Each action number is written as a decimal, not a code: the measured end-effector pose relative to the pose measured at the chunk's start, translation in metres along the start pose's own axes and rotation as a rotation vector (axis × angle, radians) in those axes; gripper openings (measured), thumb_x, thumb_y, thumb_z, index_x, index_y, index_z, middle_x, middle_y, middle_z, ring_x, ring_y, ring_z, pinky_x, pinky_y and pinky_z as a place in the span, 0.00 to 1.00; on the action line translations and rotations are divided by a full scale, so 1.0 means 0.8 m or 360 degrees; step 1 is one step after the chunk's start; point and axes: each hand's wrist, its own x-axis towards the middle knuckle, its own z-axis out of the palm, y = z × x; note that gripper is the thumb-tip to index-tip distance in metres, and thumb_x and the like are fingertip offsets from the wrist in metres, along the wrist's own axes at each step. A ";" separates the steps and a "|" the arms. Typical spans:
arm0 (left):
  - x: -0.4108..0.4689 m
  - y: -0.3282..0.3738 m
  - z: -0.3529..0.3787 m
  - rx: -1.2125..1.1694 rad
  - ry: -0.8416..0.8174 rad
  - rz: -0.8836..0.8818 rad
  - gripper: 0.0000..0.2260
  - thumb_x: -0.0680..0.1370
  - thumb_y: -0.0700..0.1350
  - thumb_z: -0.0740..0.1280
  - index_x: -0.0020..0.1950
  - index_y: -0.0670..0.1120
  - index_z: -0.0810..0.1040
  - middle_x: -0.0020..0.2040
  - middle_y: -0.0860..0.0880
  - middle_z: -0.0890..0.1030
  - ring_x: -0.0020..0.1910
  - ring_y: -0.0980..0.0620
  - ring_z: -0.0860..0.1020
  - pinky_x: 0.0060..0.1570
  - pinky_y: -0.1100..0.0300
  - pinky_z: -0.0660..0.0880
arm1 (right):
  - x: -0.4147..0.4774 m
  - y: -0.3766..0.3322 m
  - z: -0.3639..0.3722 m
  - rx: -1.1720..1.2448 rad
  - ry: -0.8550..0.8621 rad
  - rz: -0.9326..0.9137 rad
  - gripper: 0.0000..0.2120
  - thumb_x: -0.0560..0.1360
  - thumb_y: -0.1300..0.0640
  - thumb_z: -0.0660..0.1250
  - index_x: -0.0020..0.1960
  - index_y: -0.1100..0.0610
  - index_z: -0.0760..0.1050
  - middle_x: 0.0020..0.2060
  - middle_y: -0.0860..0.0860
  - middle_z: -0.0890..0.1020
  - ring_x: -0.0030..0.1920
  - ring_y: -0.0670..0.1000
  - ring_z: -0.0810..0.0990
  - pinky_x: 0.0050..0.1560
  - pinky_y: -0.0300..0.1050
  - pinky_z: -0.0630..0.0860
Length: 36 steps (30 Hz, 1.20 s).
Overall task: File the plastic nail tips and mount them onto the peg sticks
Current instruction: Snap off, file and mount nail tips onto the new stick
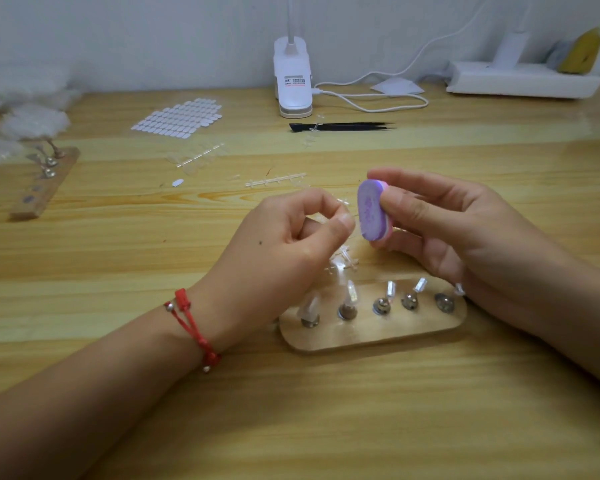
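My right hand [440,226] grips a small purple oval file block [371,211] with a pink layer, its face turned left. My left hand [291,233] pinches a clear plastic nail tip [350,219] between thumb and forefinger, right beside the file's face; the tip is barely visible. Below both hands lies a wooden peg holder [371,330] with several metal-based peg sticks [381,299], some carrying clear tips. A small heap of clear tip scraps [342,263] rests just above the holder.
A second wooden peg holder [45,181] lies at the left. Behind are a sheet of adhesive tabs [177,117], clear nail sprues [276,180], black tweezers [343,126], a white clip lamp [292,77] with cable, plastic bags [21,123] and a white power strip [523,79].
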 end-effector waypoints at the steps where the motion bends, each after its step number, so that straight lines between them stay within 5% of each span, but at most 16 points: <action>1: -0.001 0.000 0.000 -0.0003 -0.0010 -0.0004 0.08 0.78 0.42 0.63 0.40 0.42 0.74 0.21 0.56 0.60 0.19 0.59 0.57 0.21 0.71 0.56 | 0.000 0.000 0.000 0.0003 0.0006 -0.0004 0.10 0.67 0.59 0.69 0.46 0.56 0.86 0.39 0.51 0.85 0.37 0.45 0.82 0.40 0.36 0.79; 15: 0.002 0.000 -0.002 -0.0103 0.0100 -0.0041 0.08 0.79 0.42 0.63 0.40 0.43 0.75 0.22 0.55 0.61 0.21 0.58 0.57 0.21 0.69 0.57 | 0.001 0.002 0.001 -0.0010 -0.0017 -0.0012 0.10 0.67 0.59 0.70 0.46 0.56 0.85 0.39 0.52 0.85 0.36 0.46 0.82 0.40 0.36 0.79; 20: -0.004 0.002 0.003 0.0044 -0.0083 0.0036 0.08 0.78 0.40 0.64 0.39 0.42 0.75 0.21 0.57 0.62 0.18 0.60 0.60 0.20 0.72 0.59 | 0.002 0.002 -0.001 0.0048 0.0071 -0.0056 0.10 0.68 0.60 0.69 0.49 0.56 0.83 0.40 0.52 0.85 0.39 0.46 0.83 0.41 0.38 0.80; 25: 0.001 0.000 -0.003 -0.0103 0.0097 -0.0033 0.07 0.79 0.42 0.63 0.41 0.43 0.75 0.22 0.55 0.60 0.21 0.58 0.57 0.21 0.69 0.57 | 0.000 0.001 0.003 -0.0016 -0.0030 -0.0025 0.10 0.67 0.60 0.69 0.47 0.56 0.84 0.38 0.51 0.85 0.35 0.46 0.82 0.40 0.37 0.79; 30: 0.001 -0.001 -0.003 -0.0079 -0.0042 -0.0060 0.07 0.78 0.42 0.64 0.40 0.42 0.76 0.23 0.55 0.61 0.22 0.57 0.57 0.22 0.69 0.57 | 0.002 0.001 -0.001 0.0060 0.0049 -0.0034 0.09 0.68 0.60 0.69 0.47 0.56 0.84 0.40 0.51 0.84 0.39 0.46 0.83 0.42 0.38 0.80; 36: 0.004 -0.004 -0.007 -0.0156 0.0023 -0.0094 0.08 0.72 0.50 0.65 0.40 0.46 0.77 0.25 0.53 0.60 0.25 0.54 0.56 0.23 0.65 0.56 | 0.001 -0.004 0.001 0.0029 -0.0067 0.0080 0.11 0.65 0.58 0.70 0.45 0.54 0.86 0.40 0.51 0.85 0.38 0.45 0.83 0.40 0.36 0.79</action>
